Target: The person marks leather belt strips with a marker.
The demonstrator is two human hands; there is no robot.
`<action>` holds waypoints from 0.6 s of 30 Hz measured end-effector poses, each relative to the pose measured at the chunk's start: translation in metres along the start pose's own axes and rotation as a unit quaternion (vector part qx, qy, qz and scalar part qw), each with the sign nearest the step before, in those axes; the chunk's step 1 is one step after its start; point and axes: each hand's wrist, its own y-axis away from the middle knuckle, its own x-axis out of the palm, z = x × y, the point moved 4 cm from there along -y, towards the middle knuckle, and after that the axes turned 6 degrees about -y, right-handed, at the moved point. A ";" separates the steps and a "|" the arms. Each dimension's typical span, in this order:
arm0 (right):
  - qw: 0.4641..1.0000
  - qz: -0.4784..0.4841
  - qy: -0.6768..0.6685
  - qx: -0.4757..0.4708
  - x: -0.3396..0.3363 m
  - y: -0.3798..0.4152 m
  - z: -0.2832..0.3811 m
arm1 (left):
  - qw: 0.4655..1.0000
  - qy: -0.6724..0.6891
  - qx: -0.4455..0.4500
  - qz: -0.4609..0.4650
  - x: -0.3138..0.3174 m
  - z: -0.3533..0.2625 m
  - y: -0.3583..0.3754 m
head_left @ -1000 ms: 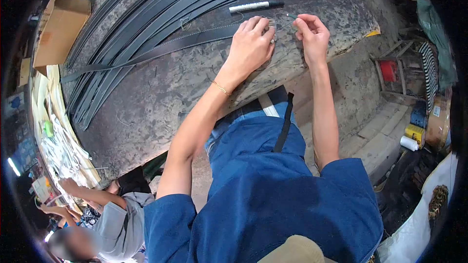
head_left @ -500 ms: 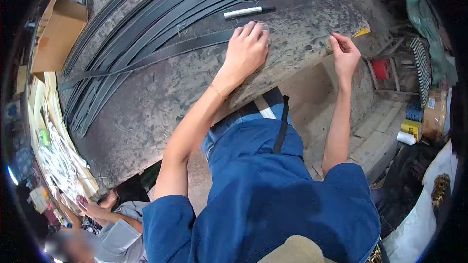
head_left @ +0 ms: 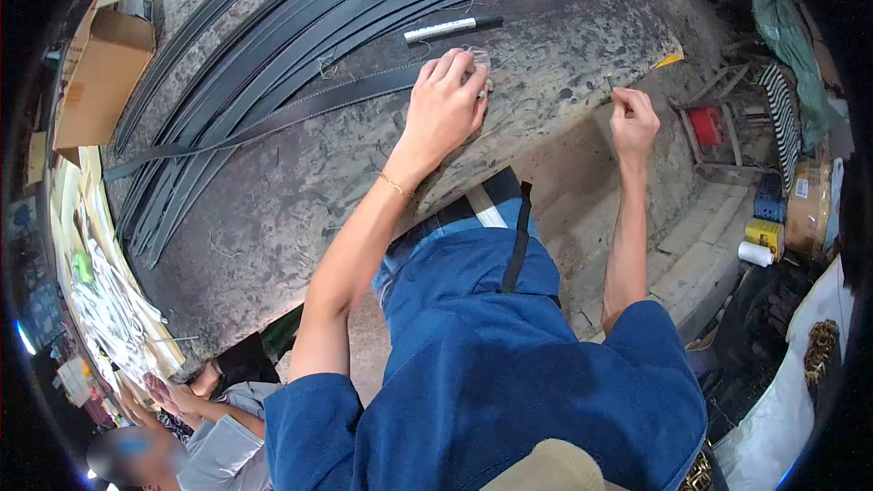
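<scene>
Several long dark straps (head_left: 273,64) lie in a curved bundle on the worn table (head_left: 264,209). One separate strap (head_left: 336,97) crosses the others, its right end at my left hand (head_left: 444,109). That hand is bent over the strap end, with something pale and small under its fingertips. Beyond it rests a white marker with a black end (head_left: 441,30). Past the table's front edge, my right hand (head_left: 634,123) is raised with thumb and forefinger pinched; a tiny dark tip shows above them, too small to name.
An open cardboard box (head_left: 105,77) and a heap of white strips (head_left: 114,309) are at the left. A co-worker in grey (head_left: 227,436) sits at the lower left. At the right stand a stool with a red item (head_left: 707,126) and a white spool (head_left: 755,254).
My right hand has dropped slightly toward me, still pinched. My left hand has shifted a little left, its fingers more curled. The whole view has moved slightly.
</scene>
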 end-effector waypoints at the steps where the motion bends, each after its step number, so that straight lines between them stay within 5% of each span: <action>1: 0.998 0.001 -0.027 0.059 0.000 0.000 -0.006 | 1.000 0.005 -0.006 0.012 0.001 0.001 0.000; 4: 0.950 -0.040 -0.202 0.233 -0.004 -0.003 -0.039 | 1.000 -0.014 0.005 -0.013 0.001 0.000 0.001; 6: 0.772 -0.094 -0.528 0.341 -0.001 -0.002 -0.050 | 1.000 -0.009 0.002 -0.007 0.001 0.000 0.000; 9: 0.780 0.004 -0.466 0.418 0.026 0.013 -0.092 | 1.000 0.001 0.006 -0.007 0.003 0.000 0.000; 13: 0.732 -0.118 -0.555 0.378 0.002 0.007 -0.077 | 0.999 0.014 -0.027 -0.027 -0.003 0.005 0.001; 18: 0.749 -0.091 -0.519 0.401 -0.002 0.011 -0.069 | 0.995 -0.011 -0.071 -0.071 -0.010 0.011 0.006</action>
